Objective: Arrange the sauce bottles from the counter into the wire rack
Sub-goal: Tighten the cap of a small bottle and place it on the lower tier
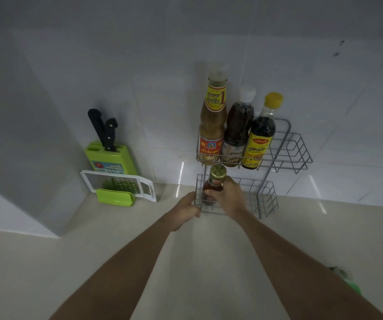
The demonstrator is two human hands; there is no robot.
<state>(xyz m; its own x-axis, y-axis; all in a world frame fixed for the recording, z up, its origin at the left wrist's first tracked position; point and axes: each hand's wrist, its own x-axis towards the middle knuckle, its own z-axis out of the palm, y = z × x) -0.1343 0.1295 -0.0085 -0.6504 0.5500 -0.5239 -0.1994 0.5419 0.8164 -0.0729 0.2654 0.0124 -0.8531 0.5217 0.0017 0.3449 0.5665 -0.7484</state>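
Right hand (228, 195) wrapped round gold-capped bottle (214, 184) — inside lower wire rack (264, 197).

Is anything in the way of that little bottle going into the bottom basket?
Nothing visible. The gold-capped bottle, held by the right hand, is already at the lower basket's left end. The left hand grips the basket's front corner.

Head view, steeply down, near wire rack (254, 167)

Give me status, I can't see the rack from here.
Right hand shut on gold-capped bottle, in lower tier. Left hand grips rack corner. Three bottles up top. Nothing blocking.
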